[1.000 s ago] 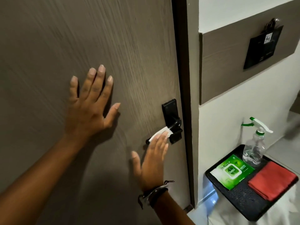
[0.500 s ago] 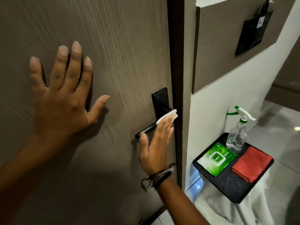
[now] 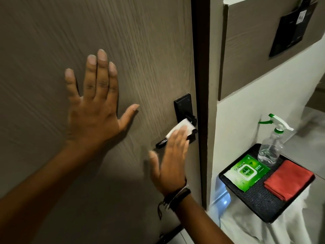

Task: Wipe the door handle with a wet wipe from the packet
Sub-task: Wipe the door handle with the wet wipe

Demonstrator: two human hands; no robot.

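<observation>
A black lever door handle (image 3: 161,143) on a black backplate (image 3: 182,107) sits at the right edge of the brown wooden door. A white wet wipe (image 3: 177,128) lies over the lever near its pivot. My right hand (image 3: 171,159) presses the wipe against the lever with flat, extended fingers, thumb spread to the left. My left hand (image 3: 95,106) rests flat on the door with fingers spread, to the left of the handle. The green wipe packet (image 3: 246,170) lies on a black tray at the lower right.
The black tray (image 3: 260,203) stands on a white-draped stand right of the door frame (image 3: 200,103). It carries a clear spray bottle (image 3: 271,147) with a green-white trigger and a folded red cloth (image 3: 290,180). A black wall panel (image 3: 295,27) hangs at the upper right.
My right hand slid the wipe along the lever from its free end toward the pivot, then slightly back. My left hand stayed flat on the door. The camera view shifted.
</observation>
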